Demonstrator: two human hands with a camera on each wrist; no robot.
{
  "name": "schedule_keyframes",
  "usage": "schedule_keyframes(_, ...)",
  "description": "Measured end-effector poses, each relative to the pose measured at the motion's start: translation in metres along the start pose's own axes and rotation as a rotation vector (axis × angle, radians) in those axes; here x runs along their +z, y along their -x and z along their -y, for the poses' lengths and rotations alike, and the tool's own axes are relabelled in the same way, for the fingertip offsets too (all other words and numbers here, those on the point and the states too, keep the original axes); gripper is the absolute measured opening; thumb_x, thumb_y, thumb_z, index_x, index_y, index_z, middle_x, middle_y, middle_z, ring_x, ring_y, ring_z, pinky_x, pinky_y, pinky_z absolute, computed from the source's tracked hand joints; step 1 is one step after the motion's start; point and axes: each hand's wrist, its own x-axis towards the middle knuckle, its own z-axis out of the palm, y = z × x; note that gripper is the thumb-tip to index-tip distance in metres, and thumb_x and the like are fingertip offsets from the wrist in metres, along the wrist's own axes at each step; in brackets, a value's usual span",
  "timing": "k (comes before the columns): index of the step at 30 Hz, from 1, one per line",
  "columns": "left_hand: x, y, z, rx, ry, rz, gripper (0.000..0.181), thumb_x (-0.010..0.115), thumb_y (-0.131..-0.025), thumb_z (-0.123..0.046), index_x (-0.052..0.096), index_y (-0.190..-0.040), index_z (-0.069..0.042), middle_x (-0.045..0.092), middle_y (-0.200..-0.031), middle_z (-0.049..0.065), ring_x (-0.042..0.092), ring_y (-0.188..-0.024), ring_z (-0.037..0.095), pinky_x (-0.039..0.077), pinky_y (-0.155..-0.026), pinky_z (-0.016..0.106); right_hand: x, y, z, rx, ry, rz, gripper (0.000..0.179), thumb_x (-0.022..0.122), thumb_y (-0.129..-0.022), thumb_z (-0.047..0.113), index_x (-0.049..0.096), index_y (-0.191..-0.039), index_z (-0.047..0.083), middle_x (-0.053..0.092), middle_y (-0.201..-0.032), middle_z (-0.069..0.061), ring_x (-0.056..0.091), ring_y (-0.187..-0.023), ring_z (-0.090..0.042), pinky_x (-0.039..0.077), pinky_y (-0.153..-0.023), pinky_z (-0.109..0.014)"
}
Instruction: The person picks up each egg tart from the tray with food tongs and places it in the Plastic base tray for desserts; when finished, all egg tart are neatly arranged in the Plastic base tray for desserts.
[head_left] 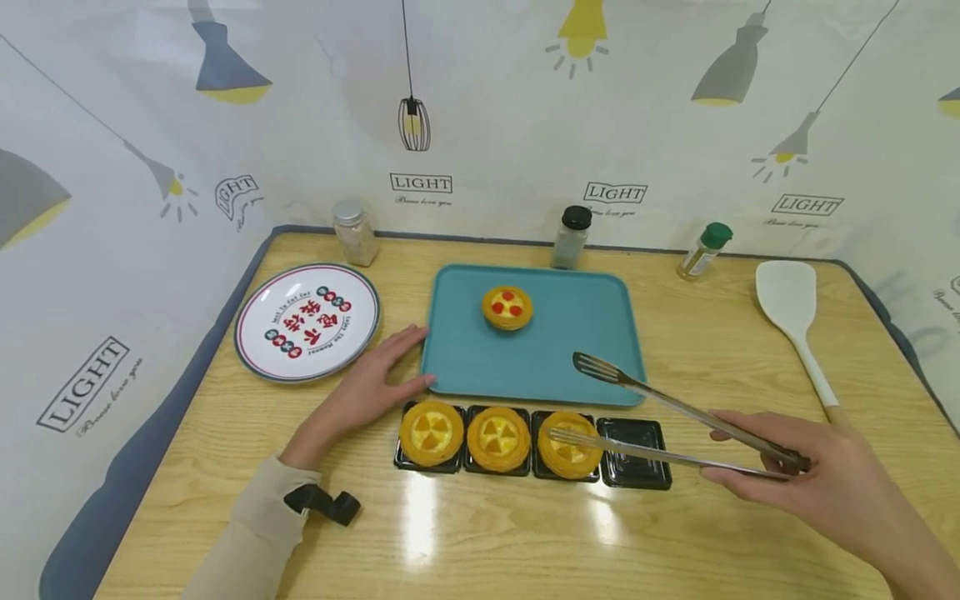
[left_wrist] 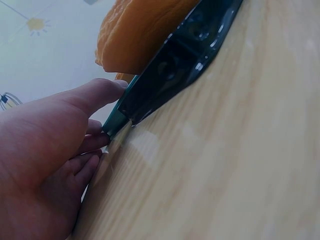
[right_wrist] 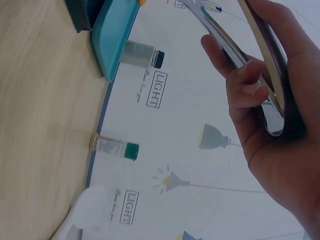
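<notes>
My right hand (head_left: 810, 475) grips a pair of metal tongs (head_left: 675, 408) with slotted ends; their arms are spread with nothing between them. In the head view the lower tip overlaps the third egg tart (head_left: 570, 458) in a row of black plastic trays. The upper tip hangs over the teal tray (head_left: 465, 358). One tart with red dots (head_left: 507, 308) sits on that tray. With fingers fairly straight, my left hand (head_left: 367, 375) touches the tray's left edge by thumb and fingertips. The left wrist view shows the thumb (left_wrist: 100, 92) close beside a black plastic tray (left_wrist: 170, 70).
The rightmost black tray (head_left: 633, 454) holds no tart. A printed plate (head_left: 255, 333) lies left of the teal tray. Behind stand a silver-capped jar (head_left: 355, 233), a black-capped jar (head_left: 572, 237) and a green-capped bottle (head_left: 705, 250). A white spatula (head_left: 787, 296) lies far right.
</notes>
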Motion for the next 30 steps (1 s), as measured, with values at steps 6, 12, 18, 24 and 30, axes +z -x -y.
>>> schedule_keyframes(6,0.000,0.001,0.002,0.004,0.001,0.001,0.074,0.062,-0.092,-0.053,0.033,-0.154,-0.025,0.025,-0.159,0.006,0.022,-0.145,0.026,0.021,-0.115,0.053,0.010,-0.031,0.010,0.045,0.074,0.010,0.052,0.090,-0.070,0.027,0.072,-0.118,0.025,0.059,-0.076,0.015,0.042,-0.055,-0.004,0.032,-0.044,-0.017)
schedule_keyframes(12,0.002,0.000,0.002,0.006,-0.003,0.003,0.075,0.061,-0.092,-0.055,0.032,-0.154,-0.025,0.025,-0.159,0.006,0.022,-0.145,0.026,0.021,-0.115,0.053,0.026,-0.067,0.015,0.009,0.036,-0.001,0.048,0.087,-0.075,0.029,0.072,-0.119,0.019,0.072,-0.098,0.006,0.055,-0.063,-0.005,0.041,-0.049,-0.017)
schedule_keyframes(18,0.002,-0.001,0.004,0.021,-0.009,-0.011,0.075,0.062,-0.092,-0.054,0.034,-0.154,-0.023,0.026,-0.159,0.007,0.023,-0.144,0.027,0.021,-0.115,0.053,0.048,-0.100,0.018,0.072,0.092,-0.066,0.051,0.083,-0.078,0.040,0.073,-0.117,0.009,0.073,-0.093,-0.003,0.053,-0.063,-0.015,0.041,-0.048,-0.026)
schedule_keyframes(24,0.001,-0.002,0.006,0.024,-0.013,-0.019,0.075,0.062,-0.092,-0.054,0.034,-0.154,-0.023,0.027,-0.159,0.006,0.023,-0.144,0.025,0.021,-0.116,0.051,0.071,-0.119,0.017,0.156,0.064,-0.099,0.057,0.081,-0.078,0.048,0.074,-0.113,0.003,0.070,-0.079,-0.006,0.049,-0.057,-0.016,0.039,-0.044,-0.027)
schedule_keyframes(30,0.003,-0.001,0.007,0.010,-0.014,-0.016,0.075,0.061,-0.092,-0.056,0.033,-0.154,-0.025,0.026,-0.159,0.005,0.023,-0.144,0.024,0.022,-0.115,0.051,0.084,-0.120,0.012,0.156,0.060,-0.078,0.056,0.081,-0.078,0.046,0.074,-0.111,0.001,0.058,-0.062,0.002,0.035,-0.048,-0.013,0.029,-0.038,-0.027)
